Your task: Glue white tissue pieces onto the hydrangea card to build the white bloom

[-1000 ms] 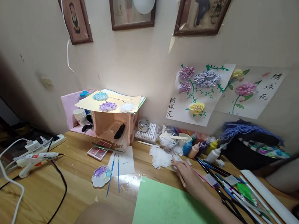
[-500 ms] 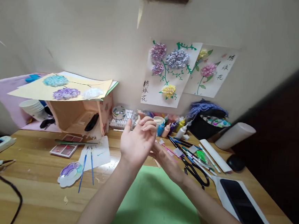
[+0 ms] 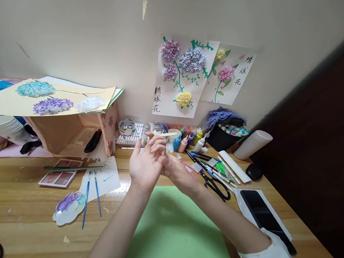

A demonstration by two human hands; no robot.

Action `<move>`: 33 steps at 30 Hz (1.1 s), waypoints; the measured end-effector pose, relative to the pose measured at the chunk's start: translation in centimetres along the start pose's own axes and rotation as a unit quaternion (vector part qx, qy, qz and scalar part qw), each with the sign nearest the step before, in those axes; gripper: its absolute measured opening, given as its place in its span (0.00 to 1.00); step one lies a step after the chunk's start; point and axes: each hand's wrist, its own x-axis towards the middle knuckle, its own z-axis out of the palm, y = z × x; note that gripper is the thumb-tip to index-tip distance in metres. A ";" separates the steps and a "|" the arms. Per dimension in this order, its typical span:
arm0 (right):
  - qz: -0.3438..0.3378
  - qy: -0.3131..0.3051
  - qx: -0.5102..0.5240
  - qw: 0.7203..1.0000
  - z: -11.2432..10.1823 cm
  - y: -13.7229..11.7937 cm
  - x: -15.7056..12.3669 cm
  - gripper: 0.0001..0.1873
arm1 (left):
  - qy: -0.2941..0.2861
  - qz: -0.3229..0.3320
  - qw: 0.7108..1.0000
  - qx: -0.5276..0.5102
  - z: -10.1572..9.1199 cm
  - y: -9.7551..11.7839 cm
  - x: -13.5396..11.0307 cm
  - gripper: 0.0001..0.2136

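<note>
My left hand (image 3: 144, 164) is raised above the desk with its palm towards me, thumb up and fingers bent over at the top. My right hand (image 3: 176, 170) reaches in from the right and meets it, its fingertips hidden behind the left fingers. What is between them is too small to make out. Below both hands lies a green paper sheet (image 3: 177, 234) on the wooden desk (image 3: 20, 212). Just behind the hands stand a white bowl with a stick (image 3: 173, 135) and small paint bottles (image 3: 185, 143).
Scissors (image 3: 216, 186), pens (image 3: 209, 166) and a black tablet (image 3: 261, 215) lie to the right. On the left are blue brushes (image 3: 91, 192), a flower-shaped palette (image 3: 67, 210), a paint box (image 3: 61, 173) and a cardboard box (image 3: 69, 134) under yellow paper. Flower pictures (image 3: 182, 75) hang on the wall.
The right hand left the white paper scraps at the back of the desk and rose to meet the left hand, which came up. The view swung right and down.
</note>
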 end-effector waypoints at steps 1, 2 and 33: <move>0.000 -0.006 -0.005 1.000 0.1 0.0 0.1 0.29 | 0.002 0.002 1.000 0.005 0.0 0.1 0.1 0.11; 0.001 -0.010 -0.007 1.000 0.2 -0.1 0.1 0.30 | 0.004 0.005 1.000 0.012 -0.1 0.2 0.1 0.11; -0.389 0.393 -0.601 0.577 -14.6 -13.5 8.8 0.28 | -0.414 -0.055 0.495 0.762 -4.1 -13.0 -6.4 0.10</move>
